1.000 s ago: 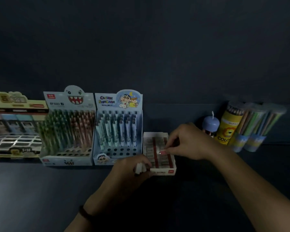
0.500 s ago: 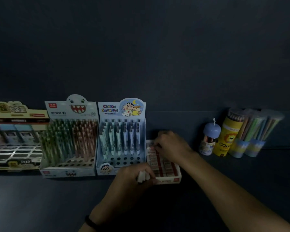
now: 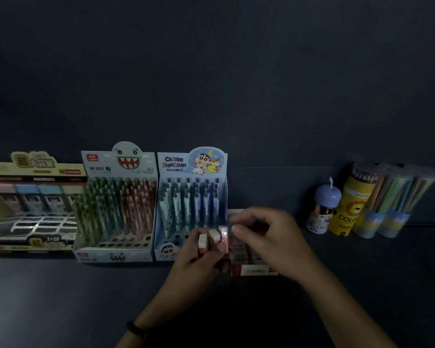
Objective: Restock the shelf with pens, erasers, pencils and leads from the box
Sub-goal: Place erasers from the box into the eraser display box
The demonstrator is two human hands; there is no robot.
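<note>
My left hand point(image 3: 201, 262) grips three white erasers point(image 3: 214, 234) with pink sleeves, held upright in front of the blue cartoon pen display point(image 3: 191, 197). My right hand point(image 3: 271, 239) hovers over the red-and-white eraser tray point(image 3: 254, 271), fingers curled, with thumb and forefinger pinching the rightmost eraser. That hand hides most of the tray. The picture is dim.
Left of the blue display stands a pen display point(image 3: 116, 202) with a toothy ghost top, then a lead box point(image 3: 30, 209). At the right stand a blue-capped jar point(image 3: 323, 209), a yellow lion pencil tube point(image 3: 349, 207) and clear pencil tubes point(image 3: 387, 202). The dark shelf surface point(image 3: 60, 297) lies in front.
My right hand has left the far end of the tray and come back to the erasers. My left hand has lifted and turned, so the erasers now stand upright.
</note>
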